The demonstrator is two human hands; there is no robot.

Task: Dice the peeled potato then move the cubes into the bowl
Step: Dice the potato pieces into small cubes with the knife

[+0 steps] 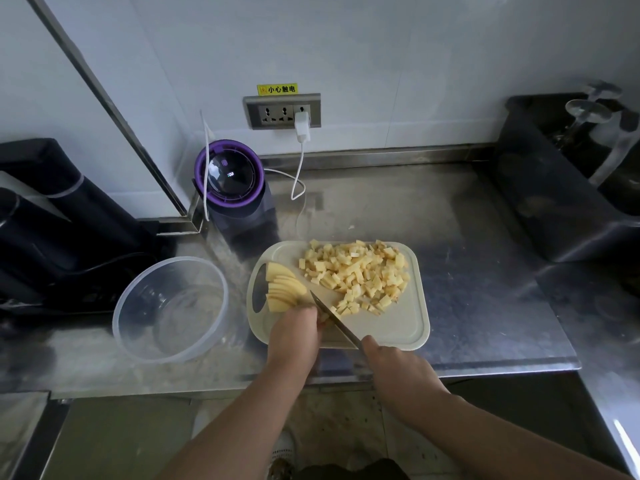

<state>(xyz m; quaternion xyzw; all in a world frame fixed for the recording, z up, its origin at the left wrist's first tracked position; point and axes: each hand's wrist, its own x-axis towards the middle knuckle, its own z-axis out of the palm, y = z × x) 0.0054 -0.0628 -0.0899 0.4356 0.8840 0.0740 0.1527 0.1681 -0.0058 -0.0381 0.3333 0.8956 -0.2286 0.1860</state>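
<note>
The left hand had its grip curled on the fanned pale-yellow potato slices on the cream plastic cutting board. The right hand's grip wrapped the steel knife. Fingertips were best tucked back, with cuts matching the diced cubes.

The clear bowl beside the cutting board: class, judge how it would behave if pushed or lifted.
The bowl looks thin plastic and holds nothing, so it is probably light and slides easily on the steel counter. Wide and low, it seems unlikely to tip. Its walls may flex when gripped.
</note>
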